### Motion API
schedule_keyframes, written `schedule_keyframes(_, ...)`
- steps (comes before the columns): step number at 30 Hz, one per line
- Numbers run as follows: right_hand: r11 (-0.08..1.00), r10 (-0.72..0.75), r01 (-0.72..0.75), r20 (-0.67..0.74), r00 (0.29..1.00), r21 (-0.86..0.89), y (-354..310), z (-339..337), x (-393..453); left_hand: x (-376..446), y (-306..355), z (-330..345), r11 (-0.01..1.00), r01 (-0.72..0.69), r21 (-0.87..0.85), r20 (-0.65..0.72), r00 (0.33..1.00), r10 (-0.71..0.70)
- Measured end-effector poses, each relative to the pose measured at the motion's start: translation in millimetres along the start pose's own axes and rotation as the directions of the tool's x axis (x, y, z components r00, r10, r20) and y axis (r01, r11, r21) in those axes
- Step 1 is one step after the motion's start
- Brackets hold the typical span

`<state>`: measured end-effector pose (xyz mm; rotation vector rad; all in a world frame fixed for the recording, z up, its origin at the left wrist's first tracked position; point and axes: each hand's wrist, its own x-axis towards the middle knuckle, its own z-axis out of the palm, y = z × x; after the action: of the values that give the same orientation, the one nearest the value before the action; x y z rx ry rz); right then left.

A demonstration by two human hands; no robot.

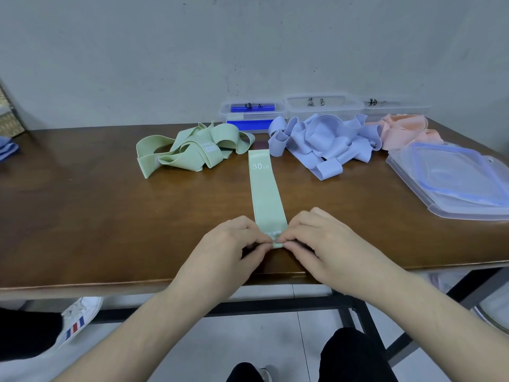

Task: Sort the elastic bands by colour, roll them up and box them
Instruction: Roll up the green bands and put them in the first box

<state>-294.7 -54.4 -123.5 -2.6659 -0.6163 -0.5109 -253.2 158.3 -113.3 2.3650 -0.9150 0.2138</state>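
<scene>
Both hands are pinching the near end of a flat green band [265, 194], left hand [228, 244] and right hand [322, 241] curled in with fingertips meeting right at the fold, so it looks like the very first turn of the roll is just getting started. That band lies straight out toward 12 o'clock on the worktop [82, 216], "30 LB" print at the far end.

Tips for this bit, imo: get that first tuck tight and square to the edges, because if the core starts crooked the whole roll will probably cone out sideways. Keep thumbs and fingers evenly spaced across the width and roll away from you, letting the flat length feed in without lifting it. This stuff looks stretchy and a bit springy, so I'd expect it to unwind the second you let go; hold the roll until it's boxed.

Further out, the sorting seems done: green pile [190, 150] at 11 o'clock, lilac pile [322, 139] at 1 o'clock, pink pile [405, 129] beyond that. Clear lids [451, 183] are stacked at 2 o'clock. Three labelled boxes [325, 106] sit along the wall behind the piles; the left one should be green's, though I can't read the labels properly.
</scene>
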Motion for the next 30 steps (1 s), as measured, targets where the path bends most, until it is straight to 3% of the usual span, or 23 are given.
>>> schedule_keyframes(7,0.981,0.105,-0.112,0.056,0.993,0.158,2.8,-6.1,6.6,7.7,0.6,0.4,0.997,0.079,0.019,0.014,0.997,-0.079)
schedule_keyframes(15,1.0,0.016,-0.016,-0.024,1.0,0.012,6.0,-0.6,4.7,14.1,-0.2,1.9,0.996,0.083,0.03,-0.028,0.996,-0.083)
schedule_keyframes(20,1.0,0.009,-0.008,-0.026,1.0,0.025,8.3,1.3,7.5,6.8,-3.7,5.4,0.995,-0.07,0.071,-0.074,0.994,0.076)
schedule_keyframes(30,0.999,0.007,-0.006,-0.028,1.0,0.038,11.3,0.6,9.4,14.1,-4.3,5.9,0.997,-0.013,0.071,-0.032,0.999,0.015)
